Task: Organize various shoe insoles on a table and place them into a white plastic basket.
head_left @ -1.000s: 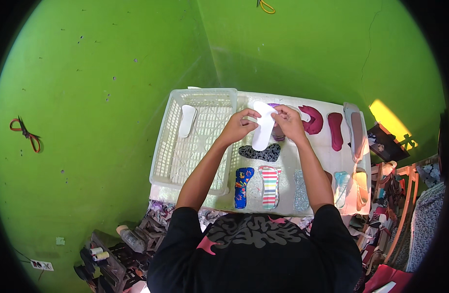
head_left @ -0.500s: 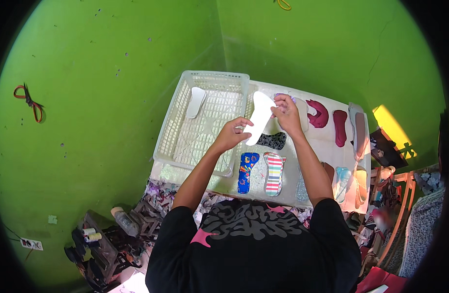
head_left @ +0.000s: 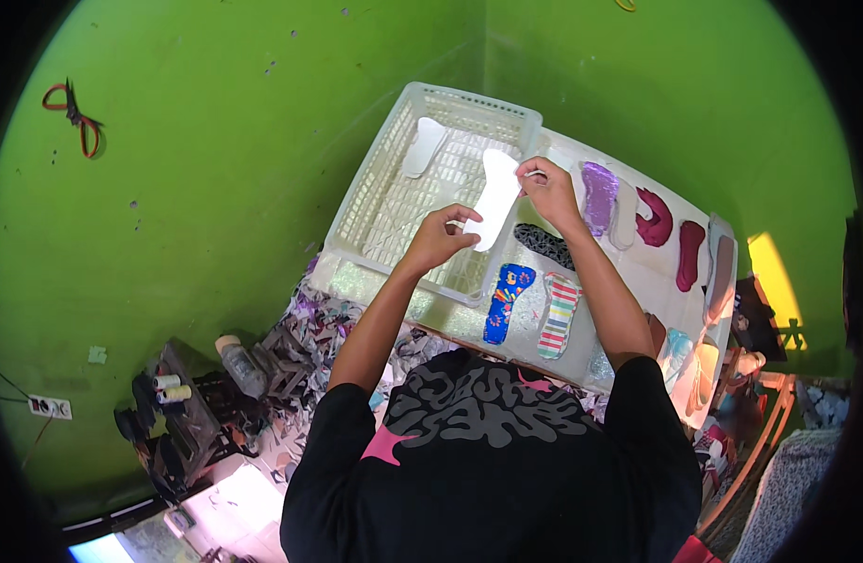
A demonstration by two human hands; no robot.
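Observation:
A white insole-shaped piece (head_left: 494, 200) is held up between my two hands, over the right rim of the white plastic basket (head_left: 364, 192). My left hand (head_left: 438, 241) pinches its lower end between thumb and fingers. At the upper right edge, my right hand (head_left: 550, 195) has its fingertips closed on the same piece. Another white insole-shaped piece (head_left: 423, 148) lies inside the basket, toward its far left. Just below the hands on the table are a black patterned insole (head_left: 542, 245), a blue patterned one (head_left: 508, 302) and a striped one (head_left: 558, 316).
Along the table (head_left: 628, 267) lie a purple insole (head_left: 599, 199), maroon pieces (head_left: 655, 218) and several other coloured ones. Fabric scraps (head_left: 356, 328) cover the floor by its near edge. Scissors (head_left: 73, 117) hang on the green wall. A wooden rack with thread spools (head_left: 174, 388) stands at lower left.
The whole view has shifted and turned. Both hands have carried the white piece leftward relative to the basket, from beside its right rim to over it. The purple insole shows more fully now.

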